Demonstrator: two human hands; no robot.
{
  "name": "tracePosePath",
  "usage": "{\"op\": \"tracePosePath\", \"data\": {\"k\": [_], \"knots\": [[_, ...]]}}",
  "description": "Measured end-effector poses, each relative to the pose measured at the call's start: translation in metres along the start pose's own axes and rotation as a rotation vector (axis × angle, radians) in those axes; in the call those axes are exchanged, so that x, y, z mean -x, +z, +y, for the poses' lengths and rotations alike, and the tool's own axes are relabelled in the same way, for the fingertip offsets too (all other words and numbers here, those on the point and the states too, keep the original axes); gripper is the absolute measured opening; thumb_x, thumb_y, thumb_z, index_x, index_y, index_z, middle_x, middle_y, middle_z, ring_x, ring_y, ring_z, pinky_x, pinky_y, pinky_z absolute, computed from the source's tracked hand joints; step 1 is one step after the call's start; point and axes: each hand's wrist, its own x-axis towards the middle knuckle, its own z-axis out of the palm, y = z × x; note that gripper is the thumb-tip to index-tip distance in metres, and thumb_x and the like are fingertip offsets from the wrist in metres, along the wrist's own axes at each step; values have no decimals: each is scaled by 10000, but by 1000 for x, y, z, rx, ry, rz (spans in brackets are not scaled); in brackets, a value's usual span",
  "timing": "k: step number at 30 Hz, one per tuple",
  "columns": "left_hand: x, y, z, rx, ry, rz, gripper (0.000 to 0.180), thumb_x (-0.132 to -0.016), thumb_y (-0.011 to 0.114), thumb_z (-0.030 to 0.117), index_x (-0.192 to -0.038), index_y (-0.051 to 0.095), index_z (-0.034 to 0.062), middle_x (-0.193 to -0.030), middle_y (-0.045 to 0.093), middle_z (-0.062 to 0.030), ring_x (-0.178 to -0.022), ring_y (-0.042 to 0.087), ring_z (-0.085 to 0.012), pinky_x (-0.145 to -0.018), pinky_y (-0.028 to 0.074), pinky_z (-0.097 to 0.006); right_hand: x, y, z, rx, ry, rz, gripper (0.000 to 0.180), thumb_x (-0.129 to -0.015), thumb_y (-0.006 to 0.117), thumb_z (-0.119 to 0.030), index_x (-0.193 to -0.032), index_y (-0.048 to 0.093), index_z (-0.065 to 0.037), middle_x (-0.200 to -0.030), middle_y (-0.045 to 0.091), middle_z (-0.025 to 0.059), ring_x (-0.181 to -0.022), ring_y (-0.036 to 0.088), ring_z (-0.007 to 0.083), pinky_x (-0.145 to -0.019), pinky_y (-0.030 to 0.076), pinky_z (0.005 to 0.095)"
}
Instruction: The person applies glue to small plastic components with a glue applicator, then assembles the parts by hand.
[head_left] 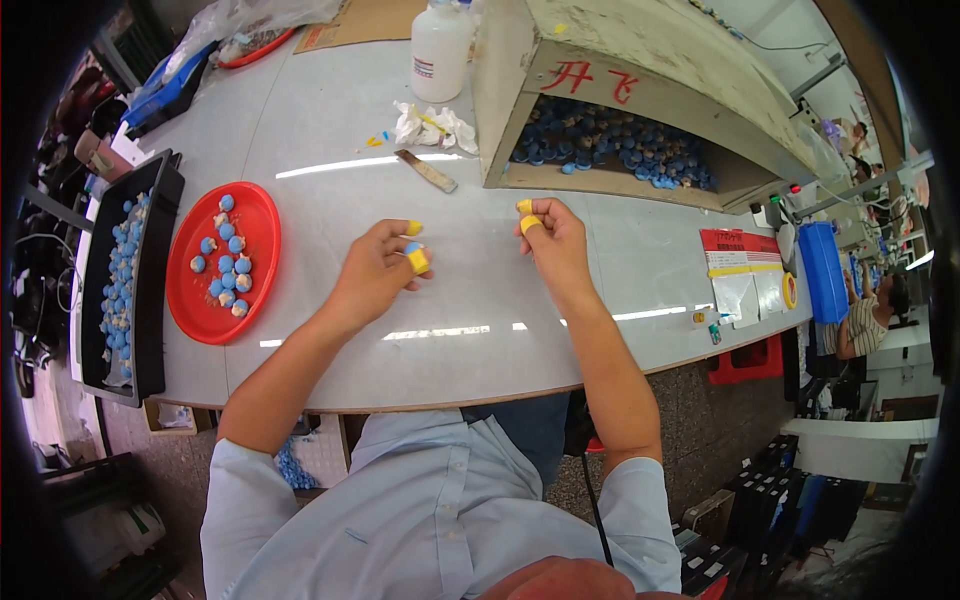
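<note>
My left hand (372, 272) is above the grey tabletop (465, 290), its thumb and a fingertip wrapped in yellow tape. Between those fingers it pinches a small blue round piece (412, 247), mostly covered by the thumb. To the right, my right hand (560, 250) is curled with thumb and forefinger together, both taped yellow. Whatever those fingertips may hold is too small to see. The hands are apart. Left of them, a round red tray (190, 310) carries several blue balls with pale bits attached, among scattered crumbs.
A long black tray (150, 375) of blue balls stands at far left. Beyond my hands are a flat worn strip (428, 172), crumpled tissue (440, 128), a white bottle (440, 60) and an open-fronted wooden box (640, 75) full of blue pieces. Papers (740, 255) and a blue bin (824, 275) lie right.
</note>
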Motion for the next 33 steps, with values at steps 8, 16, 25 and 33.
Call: {"op": "tracePosePath", "data": {"k": [8, 16, 25, 33], "knots": [[53, -136, -6, -1025, 158, 814, 489, -885, 587, 13, -1356, 460, 13, -1261, 595, -162, -1131, 595, -327, -964, 470, -403, -120, -91, -16, 1240, -252, 385, 327, -780, 634, -108, -1099, 620, -37, -1011, 669, 164, -929, 656, 333, -806, 525, 429], [69, -157, -30, -1196, 183, 1021, 533, -873, 616, 24, -1372, 428, 10, -1337, 521, -194, -1318, 432, -328, -1057, 394, -418, -182, -103, 1, 1367, -373, 272, 455, -776, 669, -147, -1221, 581, -107, -1253, 575, 176, -1171, 553, 346, -941, 490, 411], [26, -31, 1, -533, 706, 395, 483, -845, 652, -23, -1292, 469, -8, -1242, 590, -156, -1049, 620, -225, -886, 496, -316, -67, -60, 14, -104, -159, 172, 339, -845, 649, -49, -1169, 552, -18, -1008, 613, 45, -865, 588, 138, -706, 491, 280], [-6, 80, -19, -371, 571, 48, 442, -761, 767, 44, -1130, 532, -17, -1057, 649, -143, -903, 649, -202, -768, 521, -305, 58, 12, 24, -679, 110, -122, 307, -899, 592, -27, -1201, 533, -19, -1063, 600, 61, -961, 591, 144, -830, 490, 289]]}}
